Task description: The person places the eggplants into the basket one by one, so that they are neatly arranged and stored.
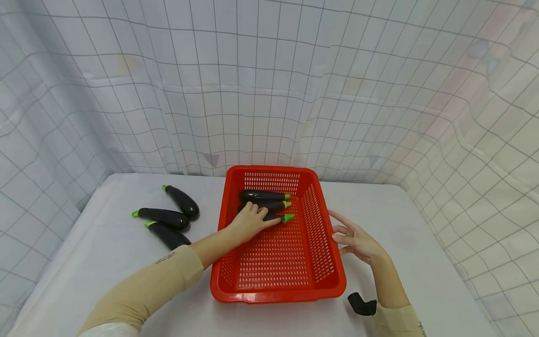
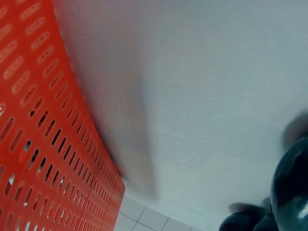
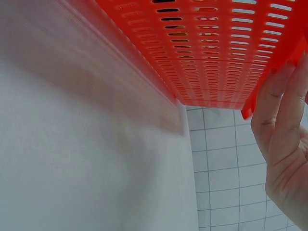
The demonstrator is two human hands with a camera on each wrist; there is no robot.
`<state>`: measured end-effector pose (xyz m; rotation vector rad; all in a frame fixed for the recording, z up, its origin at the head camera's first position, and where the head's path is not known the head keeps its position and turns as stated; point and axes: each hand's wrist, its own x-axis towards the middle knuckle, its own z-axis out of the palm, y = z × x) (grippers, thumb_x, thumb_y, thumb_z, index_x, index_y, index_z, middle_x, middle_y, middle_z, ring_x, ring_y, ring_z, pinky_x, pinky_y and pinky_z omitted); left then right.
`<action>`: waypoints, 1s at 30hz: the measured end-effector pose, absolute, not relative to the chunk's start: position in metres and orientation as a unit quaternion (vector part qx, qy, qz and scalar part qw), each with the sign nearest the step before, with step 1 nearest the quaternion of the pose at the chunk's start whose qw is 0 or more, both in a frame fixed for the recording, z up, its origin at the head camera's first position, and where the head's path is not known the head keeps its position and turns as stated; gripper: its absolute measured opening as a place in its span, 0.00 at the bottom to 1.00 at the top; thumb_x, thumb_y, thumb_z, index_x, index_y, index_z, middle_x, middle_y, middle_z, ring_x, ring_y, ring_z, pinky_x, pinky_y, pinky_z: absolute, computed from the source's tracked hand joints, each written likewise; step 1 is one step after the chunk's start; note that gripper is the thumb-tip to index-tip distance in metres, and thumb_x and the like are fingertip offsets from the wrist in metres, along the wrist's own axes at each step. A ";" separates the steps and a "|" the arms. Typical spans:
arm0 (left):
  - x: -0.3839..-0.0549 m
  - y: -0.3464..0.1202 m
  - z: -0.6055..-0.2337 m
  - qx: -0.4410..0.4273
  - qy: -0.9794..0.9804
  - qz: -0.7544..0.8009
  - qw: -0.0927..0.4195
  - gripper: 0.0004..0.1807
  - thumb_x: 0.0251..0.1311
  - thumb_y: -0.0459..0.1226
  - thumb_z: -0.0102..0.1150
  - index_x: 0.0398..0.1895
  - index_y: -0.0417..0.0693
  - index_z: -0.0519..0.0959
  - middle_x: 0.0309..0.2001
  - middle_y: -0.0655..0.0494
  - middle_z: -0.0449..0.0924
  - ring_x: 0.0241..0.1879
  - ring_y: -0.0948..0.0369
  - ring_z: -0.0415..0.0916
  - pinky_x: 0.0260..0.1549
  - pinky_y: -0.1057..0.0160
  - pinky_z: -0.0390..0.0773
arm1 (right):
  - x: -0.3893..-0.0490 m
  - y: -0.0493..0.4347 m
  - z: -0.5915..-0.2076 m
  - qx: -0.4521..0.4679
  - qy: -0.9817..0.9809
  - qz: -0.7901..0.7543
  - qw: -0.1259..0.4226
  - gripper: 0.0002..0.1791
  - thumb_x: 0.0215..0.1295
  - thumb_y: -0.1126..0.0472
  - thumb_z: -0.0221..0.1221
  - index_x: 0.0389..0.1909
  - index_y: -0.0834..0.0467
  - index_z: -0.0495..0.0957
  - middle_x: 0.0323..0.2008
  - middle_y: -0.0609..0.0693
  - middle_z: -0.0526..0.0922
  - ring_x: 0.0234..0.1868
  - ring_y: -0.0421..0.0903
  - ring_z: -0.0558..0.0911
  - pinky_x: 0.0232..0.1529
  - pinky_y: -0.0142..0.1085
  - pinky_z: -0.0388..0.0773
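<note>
In the head view, a red plastic basket (image 1: 278,296) with slotted walls stands in the middle of the table. Three dark eggplants lie crosswise in its far half, green caps to the right: the farthest eggplant (image 1: 261,195), a middle eggplant (image 1: 275,205) and the nearest eggplant (image 1: 276,217). My left hand (image 1: 249,223) reaches over the basket's left side and grips the nearest one, thumb along its front; the hand hides much of it. At the basket's right rim, the relaxed fingers of my right hand (image 1: 355,238) touch the outside. The right wrist view shows those fingers (image 3: 284,115) beside the red wall.
Left of the basket, an upper eggplant (image 1: 183,202), a middle eggplant (image 1: 164,217) and a lower eggplant (image 1: 168,235) lie on the white table (image 1: 101,238). A black curved piece (image 1: 361,305) sits by the right sleeve. White gridded sheets (image 1: 269,93) hang behind and at both sides.
</note>
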<state>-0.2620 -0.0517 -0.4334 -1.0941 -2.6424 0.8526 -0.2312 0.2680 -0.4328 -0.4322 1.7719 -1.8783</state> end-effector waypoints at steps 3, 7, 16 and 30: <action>-0.262 -0.052 -0.435 -0.363 -0.883 0.286 0.079 0.43 0.52 0.41 0.64 0.67 0.76 0.53 0.48 0.53 0.68 0.42 0.56 0.68 0.47 0.56 0.68 | -0.232 0.268 -0.433 -0.159 0.654 -0.693 0.259 0.38 0.65 0.72 0.49 0.71 0.55 0.42 0.41 0.54 0.76 0.37 0.46 0.81 0.31 0.41 0.80; -0.261 -0.052 -0.436 -0.356 -0.885 0.292 0.074 0.42 0.53 0.42 0.63 0.68 0.77 0.52 0.49 0.54 0.67 0.45 0.56 0.67 0.47 0.56 0.68 | -0.232 0.268 -0.434 -0.161 0.654 -0.692 0.260 0.38 0.65 0.72 0.48 0.72 0.55 0.41 0.41 0.53 0.76 0.38 0.46 0.81 0.32 0.41 0.80; -0.262 -0.052 -0.440 -0.344 -0.888 0.295 0.071 0.43 0.53 0.40 0.63 0.68 0.77 0.52 0.51 0.55 0.66 0.47 0.57 0.65 0.47 0.57 0.70 | -0.231 0.269 -0.434 -0.158 0.658 -0.689 0.259 0.38 0.65 0.72 0.48 0.72 0.54 0.42 0.42 0.53 0.76 0.38 0.46 0.81 0.32 0.42 0.80; -0.262 -0.053 -0.437 -0.333 -0.906 0.255 0.050 0.41 0.54 0.44 0.61 0.68 0.75 0.52 0.55 0.55 0.65 0.53 0.55 0.65 0.54 0.52 0.67 | -0.230 0.267 -0.432 -0.156 0.654 -0.693 0.259 0.38 0.65 0.71 0.49 0.71 0.56 0.41 0.42 0.55 0.76 0.37 0.46 0.81 0.32 0.42 0.80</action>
